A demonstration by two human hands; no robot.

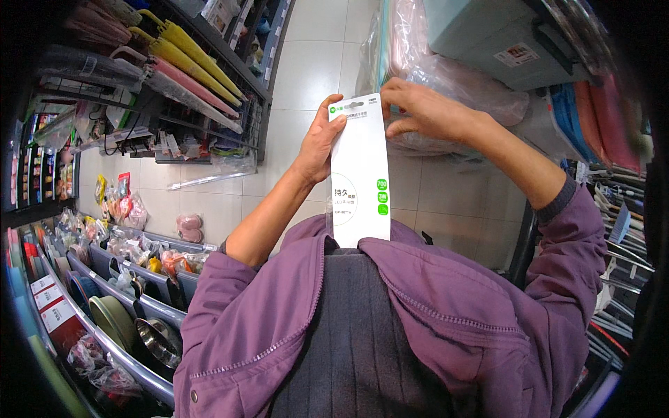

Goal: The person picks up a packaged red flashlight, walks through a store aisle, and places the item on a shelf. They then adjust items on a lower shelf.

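Note:
My left hand grips a long white hang-tab package card by its upper left edge, thumb on the front face. The card is held lengthwise before my body. It has a slot near its far end, green round marks and printed writing on its face. At the card's upper right edge is my right hand, its thumb and bent fingers apart. Whether those fingertips touch the card cannot be told. What lies behind the card is hidden.
Folded umbrellas jut from a rack at upper left. Plastic-wrapped goods and a grey-green storage bin stand at upper right. Left, shelf bins hold bagged items and a metal bowl. A pink packet lies on the tiled floor.

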